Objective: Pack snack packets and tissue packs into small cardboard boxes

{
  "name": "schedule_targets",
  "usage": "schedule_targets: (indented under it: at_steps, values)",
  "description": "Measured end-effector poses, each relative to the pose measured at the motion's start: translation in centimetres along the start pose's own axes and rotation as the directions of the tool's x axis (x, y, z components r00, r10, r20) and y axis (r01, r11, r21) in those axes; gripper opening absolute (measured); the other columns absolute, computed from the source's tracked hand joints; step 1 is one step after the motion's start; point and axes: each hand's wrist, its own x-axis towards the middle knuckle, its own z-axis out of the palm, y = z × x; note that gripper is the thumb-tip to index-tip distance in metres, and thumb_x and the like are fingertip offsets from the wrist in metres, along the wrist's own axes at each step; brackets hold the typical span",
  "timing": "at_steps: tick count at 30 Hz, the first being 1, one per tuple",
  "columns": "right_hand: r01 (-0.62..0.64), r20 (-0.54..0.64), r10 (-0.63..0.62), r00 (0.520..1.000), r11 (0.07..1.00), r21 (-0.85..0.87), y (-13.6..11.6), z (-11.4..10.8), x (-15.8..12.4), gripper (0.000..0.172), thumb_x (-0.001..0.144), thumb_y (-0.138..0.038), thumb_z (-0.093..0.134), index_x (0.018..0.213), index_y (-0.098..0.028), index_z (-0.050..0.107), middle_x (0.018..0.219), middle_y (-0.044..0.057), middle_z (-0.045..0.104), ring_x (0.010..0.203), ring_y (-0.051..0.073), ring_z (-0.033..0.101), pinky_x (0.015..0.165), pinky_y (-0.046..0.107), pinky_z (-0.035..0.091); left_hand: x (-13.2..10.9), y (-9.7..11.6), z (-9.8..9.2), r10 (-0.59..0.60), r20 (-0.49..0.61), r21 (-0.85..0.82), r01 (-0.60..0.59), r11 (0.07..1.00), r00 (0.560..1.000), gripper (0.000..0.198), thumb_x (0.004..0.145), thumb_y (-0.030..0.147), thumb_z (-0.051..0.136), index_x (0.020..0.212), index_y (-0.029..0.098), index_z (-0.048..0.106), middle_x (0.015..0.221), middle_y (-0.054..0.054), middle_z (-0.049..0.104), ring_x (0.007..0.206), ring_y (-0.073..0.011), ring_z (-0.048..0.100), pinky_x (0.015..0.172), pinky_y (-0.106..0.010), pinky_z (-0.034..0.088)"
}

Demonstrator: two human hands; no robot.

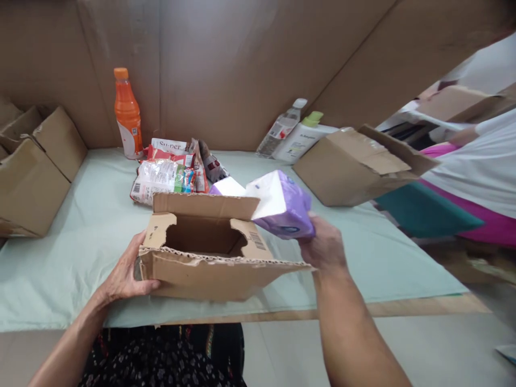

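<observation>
Left hand (pixel 124 271): clasps the 9 o'clock wall of the open cardboard box (pixel 209 269) on the table (pixel 80 236).
Right hand (pixel 322 244): grips the purple tissue pack (pixel 282 207) by its near end, at the box's 2 o'clock.
Handling: pack likely light, soft, slick; pinch across its narrow end.

Plain brown on the open carton (pixel 209 277), a paler torn edge and a black barcode on one flap. Over it, the soft pack (pixel 282 207): lilac purple with a white face. Second pack (pixel 228 187) behind, white and purple too. Tabletop (pixel 80 242) is pale mint green. Bright orange bottle (pixel 127 113), orange cap, white label. Snack packets (pixel 165 174) in red, white and green. White lotion bottle (pixel 300 141), light green cap. Black garment (pixel 169 355), speckled with small pale dots
</observation>
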Motion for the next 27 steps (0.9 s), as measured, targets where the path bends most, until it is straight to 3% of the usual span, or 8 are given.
schedule_targets:
  at_steps: [5, 10, 15, 19, 24, 27]
  values:
    - [-0.209, 0.011, 0.213, 0.977, 0.966, -0.155, 2.1, 1.2, -2.1, 0.02, 0.055, -0.04, 0.073, 0.058, -0.021, 0.067, 0.049, 0.001, 0.061, 0.046, 0.016, 0.051, 0.043, 0.03, 0.043, 0.1, -0.1, -0.1, -0.005, -0.001, 0.013, 0.005, 1.0, 1.0, 0.118, 0.074, 0.076, 0.079, 0.166, 0.023, 0.029, 0.165, -0.018, 0.042, 0.153, -0.046, 0.041, 0.128, -0.062, 0.035]
    - [-0.282, 0.053, 0.314, 0.948, 0.905, -0.317, 2.9, 2.1, -3.1, 0.023, 0.051, -0.035, 0.073, 0.066, -0.017, 0.075, 0.064, 0.008, 0.075, 0.06, 0.023, 0.062, 0.052, 0.032, 0.048, 0.4, -0.2, -0.2, 0.008, 0.008, -0.006, -0.008, 1.0, 1.0, 0.118, 0.075, 0.074, 0.081, 0.167, 0.021, 0.029, 0.163, -0.019, 0.045, 0.149, -0.0454, 0.047, 0.125, -0.062, 0.041]
    - [-0.28, 0.066, 0.323, 0.944, 0.892, -0.356, 2.5, 1.3, -2.5, 0.027, 0.053, -0.036, 0.068, 0.071, -0.017, 0.075, 0.059, 0.004, 0.071, 0.054, 0.019, 0.058, 0.051, 0.031, 0.047, 0.2, 0.2, -0.3, 0.014, 0.01, 0.001, -0.014, 1.0, 1.0, 0.113, 0.076, 0.073, 0.079, 0.166, 0.023, 0.032, 0.162, -0.017, 0.046, 0.148, -0.045, 0.048, 0.124, -0.061, 0.043]
    - [-0.248, 0.062, 0.279, 0.958, 0.92, -0.303, 1.9, 1.1, -2.5, 0.032, 0.058, -0.041, 0.068, 0.078, -0.017, 0.075, 0.065, 0.002, 0.073, 0.057, 0.017, 0.06, 0.054, 0.03, 0.051, -0.1, 0.1, -0.1, 0.024, 0.006, 0.02, -0.024, 1.0, 1.0, 0.108, 0.078, 0.065, 0.081, 0.166, 0.027, 0.032, 0.164, -0.014, 0.045, 0.149, -0.0439, 0.047, 0.125, -0.059, 0.042]
    - [-0.215, 0.096, 0.241, 0.966, 0.95, -0.227, 1.7, 2.9, -1.7, 0.033, 0.058, -0.042, 0.073, 0.081, -0.019, 0.078, 0.08, 0.005, 0.079, 0.073, 0.02, 0.067, 0.066, 0.032, 0.057, -0.1, -0.1, 0.6, 0.035, 0.038, 0.019, -0.036, 0.999, 0.999, 0.115, 0.077, 0.059, 0.083, 0.17, 0.028, 0.022, 0.163, -0.015, 0.046, 0.147, -0.0419, 0.048, 0.123, -0.056, 0.044]
    - [-0.233, 0.085, 0.253, 0.964, 0.953, -0.195, 1.9, 4.0, -1.0, 0.029, 0.056, -0.04, 0.078, 0.074, -0.018, 0.076, 0.072, 0.006, 0.076, 0.072, 0.023, 0.068, 0.064, 0.035, 0.057, -0.1, 0.6, 0.9, 0.017, 0.065, -0.012, -0.017, 1.0, 0.998, 0.116, 0.078, 0.056, 0.081, 0.17, 0.024, 0.019, 0.163, -0.018, 0.044, 0.149, -0.0428, 0.047, 0.121, -0.056, 0.046]
